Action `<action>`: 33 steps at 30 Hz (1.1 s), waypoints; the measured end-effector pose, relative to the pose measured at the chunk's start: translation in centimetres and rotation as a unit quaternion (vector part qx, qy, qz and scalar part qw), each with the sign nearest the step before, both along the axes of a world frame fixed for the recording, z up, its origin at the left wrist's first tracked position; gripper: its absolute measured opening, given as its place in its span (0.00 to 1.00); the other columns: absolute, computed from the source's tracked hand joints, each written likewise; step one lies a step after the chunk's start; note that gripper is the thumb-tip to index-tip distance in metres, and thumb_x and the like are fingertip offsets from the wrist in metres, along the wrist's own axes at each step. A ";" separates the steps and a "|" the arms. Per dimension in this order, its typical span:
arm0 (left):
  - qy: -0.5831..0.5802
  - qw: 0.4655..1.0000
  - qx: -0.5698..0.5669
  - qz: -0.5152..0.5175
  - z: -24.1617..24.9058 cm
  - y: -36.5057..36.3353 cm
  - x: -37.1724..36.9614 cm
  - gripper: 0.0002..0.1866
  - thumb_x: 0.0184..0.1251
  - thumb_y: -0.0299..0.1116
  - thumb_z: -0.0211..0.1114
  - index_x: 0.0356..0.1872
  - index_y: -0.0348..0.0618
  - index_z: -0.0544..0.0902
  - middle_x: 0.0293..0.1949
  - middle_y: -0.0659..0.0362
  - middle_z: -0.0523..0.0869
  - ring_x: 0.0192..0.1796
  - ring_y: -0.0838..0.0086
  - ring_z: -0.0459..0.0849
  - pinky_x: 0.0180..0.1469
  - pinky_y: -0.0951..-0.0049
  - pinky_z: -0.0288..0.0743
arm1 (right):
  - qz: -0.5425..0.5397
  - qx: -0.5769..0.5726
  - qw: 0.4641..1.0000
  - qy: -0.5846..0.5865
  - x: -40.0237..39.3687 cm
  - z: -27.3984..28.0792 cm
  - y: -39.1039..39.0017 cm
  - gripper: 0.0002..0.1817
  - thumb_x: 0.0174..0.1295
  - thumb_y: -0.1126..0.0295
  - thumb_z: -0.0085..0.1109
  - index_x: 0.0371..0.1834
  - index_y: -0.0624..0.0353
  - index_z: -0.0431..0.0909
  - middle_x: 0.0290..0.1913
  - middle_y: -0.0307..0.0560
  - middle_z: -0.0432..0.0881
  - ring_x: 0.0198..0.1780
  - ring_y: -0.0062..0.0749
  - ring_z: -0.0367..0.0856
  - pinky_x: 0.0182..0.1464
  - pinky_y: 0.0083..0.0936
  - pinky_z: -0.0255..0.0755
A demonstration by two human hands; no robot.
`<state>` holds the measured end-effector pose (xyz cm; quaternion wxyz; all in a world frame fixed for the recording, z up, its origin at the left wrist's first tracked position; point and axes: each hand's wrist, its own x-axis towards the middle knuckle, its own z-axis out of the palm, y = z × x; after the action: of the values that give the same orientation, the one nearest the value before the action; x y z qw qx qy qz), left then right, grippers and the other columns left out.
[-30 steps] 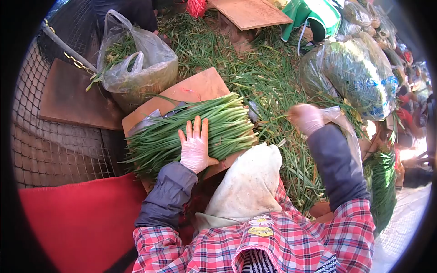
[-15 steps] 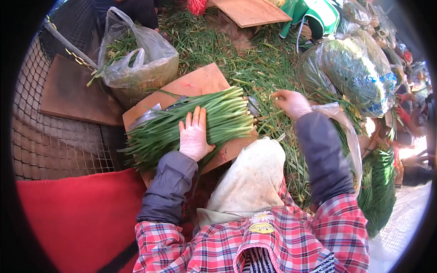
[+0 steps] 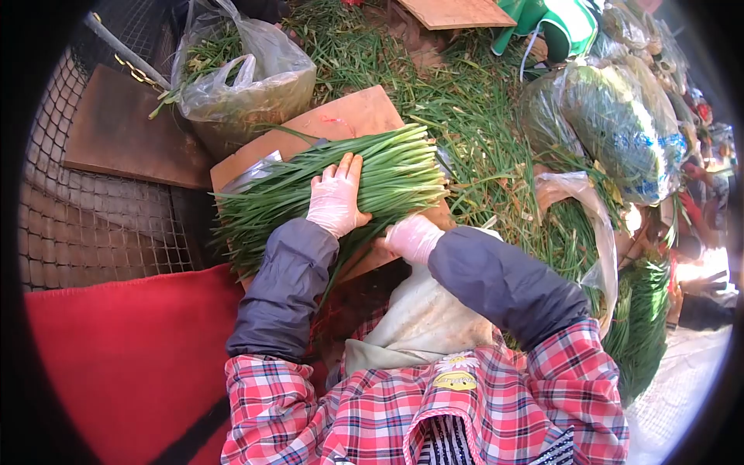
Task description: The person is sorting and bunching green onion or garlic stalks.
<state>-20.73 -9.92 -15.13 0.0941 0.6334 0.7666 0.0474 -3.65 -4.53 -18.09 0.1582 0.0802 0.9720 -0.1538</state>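
A thick bunch of garlic chives (image 3: 387, 167) lies across a tan wooden board (image 3: 353, 116), pale stem ends to the right and dark leaf tips to the left. My left hand (image 3: 337, 198), in a thin clear glove, presses flat on top of the bunch with its fingers stretched out. Close to the near edge of the bunch, my right hand (image 3: 415, 238) is curled, also gloved. Its fingertips are mostly hidden, so whatever they may hold cannot be made out. A strip of silvery material (image 3: 260, 169) shows under the leaves at the left.
A clear plastic bag (image 3: 260, 85) with greens stands behind the board. Loose chive leaves (image 3: 465, 101) cover the ground. Large filled bags (image 3: 620, 116) sit at the right, with more chives (image 3: 639, 325) below them. A red cloth (image 3: 132, 356) spreads at the left beside netting (image 3: 93, 240).
My right hand has moved left and towards me, from beyond the stem ends to the near edge of the bunch. My left hand stays on the chives. The view has shifted slightly.
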 end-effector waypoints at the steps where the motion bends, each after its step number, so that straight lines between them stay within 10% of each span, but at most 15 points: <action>1: 0.007 1.000 0.002 0.001 0.0 0.0 0.1 0.58 0.28 0.45 0.78 0.68 0.43 0.58 0.68 0.52 0.62 0.62 0.58 0.67 0.59 0.54 0.62 | 0.031 0.032 0.999 0.006 -0.2 -0.3 0.1 0.07 0.54 0.66 0.54 0.30 0.50 0.83 0.29 0.44 0.82 0.35 0.41 0.84 0.35 0.37 0.76; 11: -0.018 1.000 0.017 0.013 0.1 -0.2 0.2 0.57 0.28 0.43 0.78 0.68 0.42 0.58 0.68 0.52 0.62 0.63 0.56 0.66 0.61 0.53 0.60 | -0.050 -0.028 0.986 -0.158 2.9 3.8 2.2 0.10 0.59 0.62 0.55 0.35 0.55 0.80 0.29 0.53 0.81 0.35 0.51 0.81 0.36 0.40 0.73; 18: 0.011 0.998 0.055 0.018 -0.4 -0.6 0.9 0.57 0.30 0.44 0.78 0.68 0.43 0.58 0.67 0.53 0.62 0.63 0.58 0.66 0.60 0.54 0.60 | -0.160 -0.238 0.957 0.037 5.1 8.6 0.5 0.11 0.58 0.62 0.55 0.34 0.59 0.79 0.28 0.55 0.80 0.36 0.54 0.79 0.39 0.41 0.72; 22: 0.012 0.998 0.065 0.018 -0.9 -1.0 1.1 0.55 0.32 0.44 0.77 0.68 0.43 0.59 0.67 0.53 0.63 0.63 0.57 0.66 0.60 0.54 0.60 | -0.267 -0.392 0.859 0.193 4.9 10.7 0.3 0.11 0.58 0.64 0.59 0.34 0.61 0.79 0.25 0.48 0.79 0.27 0.33 0.78 0.33 0.29 0.71; 27: 0.080 0.992 0.099 -0.002 -4.4 -1.0 -0.4 0.45 0.46 0.48 0.68 0.67 0.44 0.60 0.68 0.55 0.63 0.62 0.56 0.67 0.58 0.52 0.61 | -0.178 -0.377 0.883 0.214 -2.9 10.9 -0.1 0.11 0.57 0.65 0.60 0.34 0.64 0.79 0.25 0.51 0.79 0.28 0.33 0.78 0.34 0.29 0.72; 30: -0.123 0.989 0.072 -0.045 -3.1 -2.5 -1.9 0.40 0.53 0.44 0.62 0.69 0.45 0.59 0.70 0.54 0.60 0.70 0.50 0.58 0.68 0.50 0.51 | -0.190 -0.297 0.900 0.258 -5.1 8.5 1.0 0.11 0.59 0.65 0.59 0.35 0.64 0.79 0.25 0.50 0.79 0.29 0.33 0.79 0.35 0.30 0.73; 33: -0.438 0.899 0.017 0.014 2.0 -3.1 -2.7 0.45 0.45 0.42 0.71 0.68 0.46 0.62 0.70 0.54 0.61 0.74 0.52 0.48 0.71 0.45 0.34 | -0.358 -0.498 0.771 0.168 -5.5 7.8 4.0 0.10 0.62 0.69 0.56 0.39 0.66 0.77 0.28 0.41 0.80 0.29 0.21 0.77 0.31 0.19 0.73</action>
<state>-23.41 -13.01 -13.14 0.4090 0.5389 0.6559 0.3349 -9.18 -0.51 -10.26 -0.0566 0.3055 0.6711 -0.6731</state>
